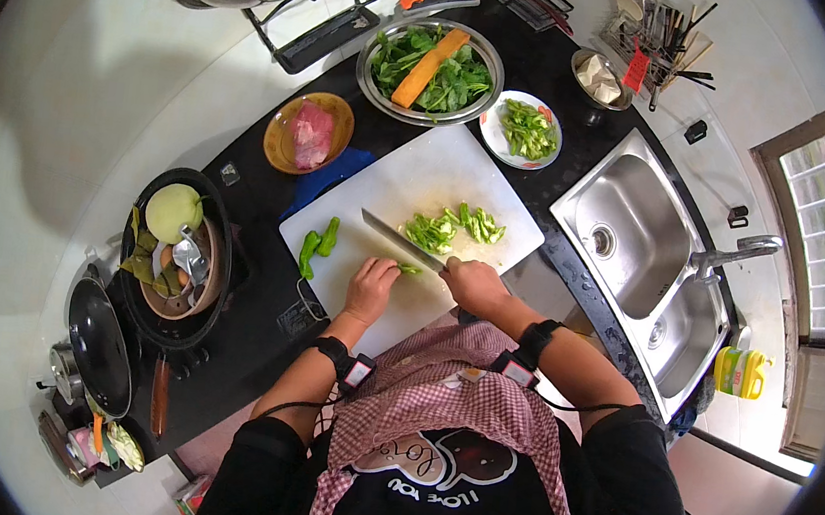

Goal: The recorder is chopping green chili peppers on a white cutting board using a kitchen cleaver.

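My right hand (473, 286) grips the handle of a kitchen knife (403, 241), its blade pointing up and left over a white cutting board (353, 319). Close to the blade, the fingertips of my left hand (370, 287) rest on a piece of green pepper (409, 268). Two heaps of sliced green pepper (431, 233) lie on the board beyond the knife. Whole green peppers (309, 253) lie near the board's left corner. A plate (495, 134) of sliced green pepper stands past the far right edge of the board.
Raw meat (311, 135) sits in an amber dish at the far left of the board. Behind the board stands a metal bowl (361, 79) of leafy greens and a carrot piece. A steel double sink (630, 228) is at right, a wok (223, 290) with food at left.
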The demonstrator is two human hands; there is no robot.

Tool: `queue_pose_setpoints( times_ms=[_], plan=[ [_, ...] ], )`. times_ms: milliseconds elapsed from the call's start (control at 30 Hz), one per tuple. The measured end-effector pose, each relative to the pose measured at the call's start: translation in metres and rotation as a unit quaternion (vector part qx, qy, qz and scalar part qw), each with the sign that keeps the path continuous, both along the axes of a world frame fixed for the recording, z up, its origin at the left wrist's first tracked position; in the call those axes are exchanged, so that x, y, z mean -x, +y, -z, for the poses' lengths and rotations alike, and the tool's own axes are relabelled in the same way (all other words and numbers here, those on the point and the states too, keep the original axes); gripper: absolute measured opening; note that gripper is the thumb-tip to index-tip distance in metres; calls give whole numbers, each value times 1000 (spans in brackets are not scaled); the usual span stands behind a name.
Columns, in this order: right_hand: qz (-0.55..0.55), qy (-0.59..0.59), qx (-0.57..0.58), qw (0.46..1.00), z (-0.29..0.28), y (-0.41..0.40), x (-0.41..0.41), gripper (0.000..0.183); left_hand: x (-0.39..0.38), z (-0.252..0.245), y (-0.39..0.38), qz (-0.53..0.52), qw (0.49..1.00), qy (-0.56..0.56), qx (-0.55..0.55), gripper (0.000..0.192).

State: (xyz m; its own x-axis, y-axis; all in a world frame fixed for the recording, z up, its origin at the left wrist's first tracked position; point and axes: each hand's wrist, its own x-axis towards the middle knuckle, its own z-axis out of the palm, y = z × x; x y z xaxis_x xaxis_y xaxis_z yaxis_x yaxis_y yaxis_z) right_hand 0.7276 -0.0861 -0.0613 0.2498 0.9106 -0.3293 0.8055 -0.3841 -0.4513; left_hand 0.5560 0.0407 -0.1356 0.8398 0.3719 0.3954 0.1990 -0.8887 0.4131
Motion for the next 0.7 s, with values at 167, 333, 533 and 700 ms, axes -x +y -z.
queue_pose_setpoints(
  times_ms=[167, 333, 533, 700],
  plan=[
    [-50, 4, 36, 998, -18, -17, 3, 26, 2, 0, -2, -15, 999, -25, -17, 11],
    [-64, -4, 33, 997, -10, -21, 4, 26, 4, 7, -2, 0, 1000, -22, 2, 10],
    [-55, -2, 11, 998, 16, -2, 16, 26, 3, 7, -3, 0, 1000, -7, 7, 10],
    [-19, 16, -17, 1000, 14, 8, 14, 26, 8, 5, -5, 9, 999, -3, 40, 10]
  ],
)
